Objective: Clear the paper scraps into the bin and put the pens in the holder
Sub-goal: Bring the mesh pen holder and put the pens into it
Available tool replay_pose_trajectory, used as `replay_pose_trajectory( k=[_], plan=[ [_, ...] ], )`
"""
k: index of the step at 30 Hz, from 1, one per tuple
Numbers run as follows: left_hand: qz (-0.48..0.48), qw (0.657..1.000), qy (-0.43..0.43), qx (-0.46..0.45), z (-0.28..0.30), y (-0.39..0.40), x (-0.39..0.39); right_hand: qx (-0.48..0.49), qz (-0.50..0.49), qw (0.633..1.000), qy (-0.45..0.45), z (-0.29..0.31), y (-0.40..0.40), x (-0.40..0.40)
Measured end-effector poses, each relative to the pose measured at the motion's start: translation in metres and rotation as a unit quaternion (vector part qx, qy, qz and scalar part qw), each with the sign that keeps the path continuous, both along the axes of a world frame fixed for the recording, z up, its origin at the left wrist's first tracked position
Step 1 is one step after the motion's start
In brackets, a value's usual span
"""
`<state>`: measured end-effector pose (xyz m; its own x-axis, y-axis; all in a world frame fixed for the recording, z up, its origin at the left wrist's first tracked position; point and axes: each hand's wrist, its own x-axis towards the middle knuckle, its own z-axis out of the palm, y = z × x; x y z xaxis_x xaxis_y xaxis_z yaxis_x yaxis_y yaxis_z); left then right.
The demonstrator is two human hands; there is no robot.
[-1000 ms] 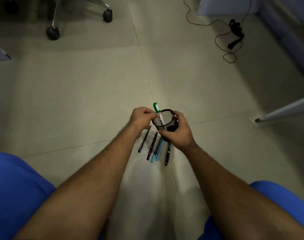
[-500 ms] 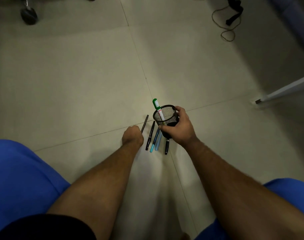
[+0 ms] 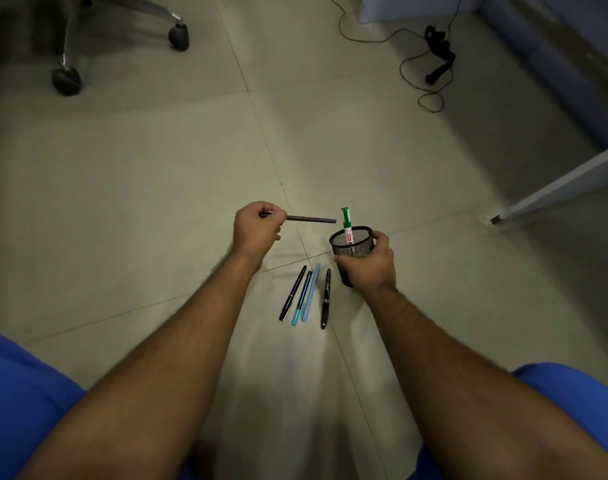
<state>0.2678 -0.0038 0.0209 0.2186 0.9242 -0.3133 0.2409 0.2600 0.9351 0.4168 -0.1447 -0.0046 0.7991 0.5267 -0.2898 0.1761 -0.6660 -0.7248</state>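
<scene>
While your blue-clad knees (image 3: pixel 21 393) frame the bottom of the view, four pens lie side by side on the tiled floor (image 3: pixel 139 188) between your forearms: a black pen (image 3: pixel 292 293), a dark blue pen (image 3: pixel 301 298), a light blue pen (image 3: pixel 310 292) and another black pen (image 3: pixel 325 298). Just beyond them, your right hand (image 3: pixel 368 263) has its grip wrapped around the black mesh holder (image 3: pixel 351 251), with a green-capped marker (image 3: pixel 346 225) standing in it. Your left hand (image 3: pixel 255 226) pinches one end of a dark pen (image 3: pixel 309 220), held level, its free end pointing at the marker. Farther off stand chair casters (image 3: pixel 178 35) and a loose cable (image 3: pixel 430 64).
</scene>
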Motion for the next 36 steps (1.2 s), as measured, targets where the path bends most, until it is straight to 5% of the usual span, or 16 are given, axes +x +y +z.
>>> replay_pose_trajectory(
  k=[8,13,17,20,22,30,32,36],
  plan=[
    [-0.244,0.952,0.147,0.116,0.006,-0.025,0.025,0.062,0.080,0.994,0.037,0.001,0.002,-0.022],
    [-0.118,0.985,0.054,0.117,0.001,-0.038,0.022,0.076,0.033,0.992,0.092,-0.001,-0.003,-0.017],
    [-0.047,0.988,0.120,0.083,-0.030,-0.045,0.013,0.081,0.002,0.990,0.112,-0.004,-0.008,-0.013],
    [-0.250,0.900,0.354,0.046,-0.065,-0.056,-0.003,0.072,0.010,0.991,0.114,-0.006,-0.011,-0.012],
    [-0.308,0.849,0.428,0.033,-0.082,-0.065,-0.012,0.066,0.027,0.992,0.108,-0.011,-0.014,-0.012],
    [-0.311,0.804,0.504,0.050,-0.101,-0.083,-0.013,0.061,0.054,0.990,0.112,-0.014,-0.014,-0.020],
    [-0.281,0.814,0.507,0.038,-0.097,-0.082,-0.014,0.057,0.063,0.990,0.108,-0.013,-0.014,-0.021],
    [-0.154,0.912,0.379,-0.005,-0.080,-0.057,-0.011,0.059,0.040,0.992,0.102,-0.011,-0.010,-0.012]
  ],
)
